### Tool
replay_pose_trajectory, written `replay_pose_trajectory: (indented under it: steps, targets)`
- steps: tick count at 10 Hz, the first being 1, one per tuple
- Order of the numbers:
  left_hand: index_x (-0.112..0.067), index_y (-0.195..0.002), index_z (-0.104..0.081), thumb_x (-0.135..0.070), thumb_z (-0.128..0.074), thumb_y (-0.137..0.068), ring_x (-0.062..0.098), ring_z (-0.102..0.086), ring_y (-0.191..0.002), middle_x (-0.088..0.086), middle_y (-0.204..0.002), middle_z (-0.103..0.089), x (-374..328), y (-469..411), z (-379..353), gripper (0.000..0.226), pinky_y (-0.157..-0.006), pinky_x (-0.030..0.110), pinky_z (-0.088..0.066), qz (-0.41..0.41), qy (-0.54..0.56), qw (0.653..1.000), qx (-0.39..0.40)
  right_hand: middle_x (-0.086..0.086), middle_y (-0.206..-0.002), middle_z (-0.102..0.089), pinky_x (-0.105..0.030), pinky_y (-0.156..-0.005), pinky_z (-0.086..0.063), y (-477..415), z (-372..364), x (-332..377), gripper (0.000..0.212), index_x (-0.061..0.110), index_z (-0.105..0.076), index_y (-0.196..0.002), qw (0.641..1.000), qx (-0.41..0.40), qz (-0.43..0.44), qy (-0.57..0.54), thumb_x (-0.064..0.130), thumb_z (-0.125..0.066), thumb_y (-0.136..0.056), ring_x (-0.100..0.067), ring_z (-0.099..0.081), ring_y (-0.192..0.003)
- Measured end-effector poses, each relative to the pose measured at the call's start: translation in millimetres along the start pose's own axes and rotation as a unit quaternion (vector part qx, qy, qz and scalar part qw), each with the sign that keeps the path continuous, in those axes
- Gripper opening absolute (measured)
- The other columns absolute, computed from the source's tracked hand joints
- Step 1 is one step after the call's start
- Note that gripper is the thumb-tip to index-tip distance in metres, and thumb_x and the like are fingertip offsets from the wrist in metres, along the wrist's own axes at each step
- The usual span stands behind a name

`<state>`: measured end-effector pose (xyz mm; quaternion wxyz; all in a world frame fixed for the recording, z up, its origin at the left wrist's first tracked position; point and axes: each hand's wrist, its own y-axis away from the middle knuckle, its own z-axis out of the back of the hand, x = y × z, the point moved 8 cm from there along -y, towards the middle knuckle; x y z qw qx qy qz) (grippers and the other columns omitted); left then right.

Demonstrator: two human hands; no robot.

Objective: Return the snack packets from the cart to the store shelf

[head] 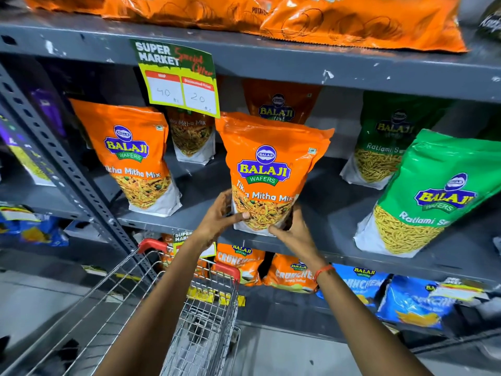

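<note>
An orange Tikha Mitha Mix packet (271,164) stands upright at the front edge of the grey middle shelf (333,202). My left hand (219,215) grips its lower left corner, thumb across the front. My right hand (295,232) holds its lower right corner from below. The wire cart (206,316) with red corner guards sits beneath my arms; I see no packets in the part of its basket that shows.
Another orange packet (135,158) stands to the left, more behind. Green Ratlami Sev packets (433,196) stand to the right. A price tag (179,77) hangs from the shelf above. Orange and blue Crunchex bags (292,275) fill the lower shelf. A perforated upright (54,153) is at left.
</note>
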<state>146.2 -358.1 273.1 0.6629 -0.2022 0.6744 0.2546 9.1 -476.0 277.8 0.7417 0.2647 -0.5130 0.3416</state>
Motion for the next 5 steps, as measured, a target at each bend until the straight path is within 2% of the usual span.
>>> replay_pose_trajectory:
  steps: [1,2,3,4,5]
  targets:
    - [-0.015,-0.13,-0.037,0.0,-0.064,-0.081,-0.001,-0.056,-0.105,0.0,-0.122,-0.057,3,-1,1,0.059,-0.075,0.008,-0.052,0.01,-0.003,1.0,0.001,0.005,-0.123,-0.05,-0.023,-0.086,-0.04,0,-2,-2,0.069,0.021,-0.032,-0.134,1.0,-0.006,-0.003,-0.012,0.018,-0.072,-0.078,-0.007,-0.047,-0.11]
    - [-0.017,-0.131,-0.036,-0.003,-0.065,-0.081,0.002,-0.057,-0.109,0.001,-0.124,-0.056,5,-2,2,0.06,-0.088,0.018,-0.052,0.006,-0.004,1.0,-0.003,0.0,-0.129,-0.052,-0.02,-0.084,-0.041,0,-2,-2,0.069,0.021,-0.032,-0.134,1.0,-0.017,0.002,-0.015,0.018,-0.071,-0.078,-0.009,-0.048,-0.113]
    - [-0.02,-0.13,-0.036,-0.004,-0.065,-0.081,-0.001,-0.054,-0.109,-0.001,-0.127,-0.053,-1,5,-1,0.059,-0.1,0.031,-0.044,0.018,-0.019,1.0,-0.002,-0.005,-0.137,-0.05,-0.027,-0.09,-0.041,-1,0,-2,0.071,0.021,-0.029,-0.135,1.0,-0.007,0.001,-0.011,0.021,-0.072,-0.078,-0.014,-0.049,-0.119]
    - [-0.022,-0.135,-0.03,-0.018,-0.071,-0.076,-0.007,-0.044,-0.121,-0.01,-0.139,-0.044,1,21,-8,0.072,-0.105,0.024,-0.039,0.042,-0.052,0.998,0.021,-0.001,-0.135,-0.049,-0.03,-0.091,-0.042,4,3,-6,0.077,0.023,-0.025,-0.137,1.0,0.012,-0.005,0.006,0.024,-0.073,-0.076,-0.012,-0.047,-0.117]
    - [-0.017,-0.146,-0.01,-0.033,-0.074,-0.072,0.018,-0.024,-0.141,0.002,-0.155,-0.021,3,47,-15,0.1,-0.112,0.038,-0.03,0.097,-0.142,0.984,-0.053,-0.007,-0.134,-0.049,-0.036,-0.095,-0.043,11,12,-12,0.075,0.013,-0.032,-0.135,0.989,0.044,-0.025,0.14,0.03,-0.073,-0.074,-0.022,-0.047,-0.125]
